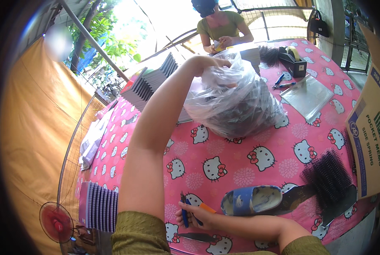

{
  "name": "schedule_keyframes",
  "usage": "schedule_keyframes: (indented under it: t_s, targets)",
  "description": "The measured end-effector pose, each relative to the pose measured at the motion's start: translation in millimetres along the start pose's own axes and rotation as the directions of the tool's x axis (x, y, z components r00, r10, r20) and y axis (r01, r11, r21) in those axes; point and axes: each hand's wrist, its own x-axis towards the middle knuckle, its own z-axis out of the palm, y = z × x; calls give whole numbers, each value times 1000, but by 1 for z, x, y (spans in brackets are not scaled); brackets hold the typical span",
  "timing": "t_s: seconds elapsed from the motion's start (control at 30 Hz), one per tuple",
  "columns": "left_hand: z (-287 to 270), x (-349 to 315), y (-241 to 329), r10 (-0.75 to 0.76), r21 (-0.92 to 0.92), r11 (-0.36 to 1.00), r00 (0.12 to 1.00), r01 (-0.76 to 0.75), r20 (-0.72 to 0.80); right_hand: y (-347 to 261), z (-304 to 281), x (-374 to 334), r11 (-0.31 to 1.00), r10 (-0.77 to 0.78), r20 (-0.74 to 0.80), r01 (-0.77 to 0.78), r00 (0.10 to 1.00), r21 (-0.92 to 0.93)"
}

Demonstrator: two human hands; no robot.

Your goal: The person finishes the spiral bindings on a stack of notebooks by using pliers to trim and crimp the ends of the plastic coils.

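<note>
My left hand (219, 70) reaches far over the table and is closed on the thin film of a bulging clear plastic bag (241, 100). Dark contents show through the film, and it partly covers my fingers. Close to the table's near edge, my right hand (196, 216) is wrapped round blue-handled pliers (183, 199), their metal jaws pointing away from me. A small orange piece (208, 208) lies beside its fingers. Right of that hand is a blue-and-white slipper (251, 199). A dark, pointed blade-like thing (198, 236) lies below the hand.
Black spiral coils (330, 180) lie at right, near a cardboard box (370, 127). Notebook stacks (151, 83) stand far left; another notebook stack (100, 208) stands near left. Beyond the bag are a tape dispenser (294, 63), clear sleeves (307, 97) and a seated person (224, 29).
</note>
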Motion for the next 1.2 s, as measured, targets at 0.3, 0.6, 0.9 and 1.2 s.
schedule_keyframes:
  t_s: [0.3,0.6,0.9,1.2]
  targets:
    - [-8,-121,67,105,667,718,916,200,-388,1,2,1,999,7,-24,-6,1000,36]
    - [85,-411,-18,116,391,884,690,257,-715,4,-9,-12,999,39,212,-35,977,-21]
    - [205,-504,-119,446,588,804,560,93,-698,8,140,-2,-39,-313,581,601,751,-798]
    - [211,-502,-128,450,535,845,519,17,-727,2,194,20,-650,-507,819,505,270,-569]
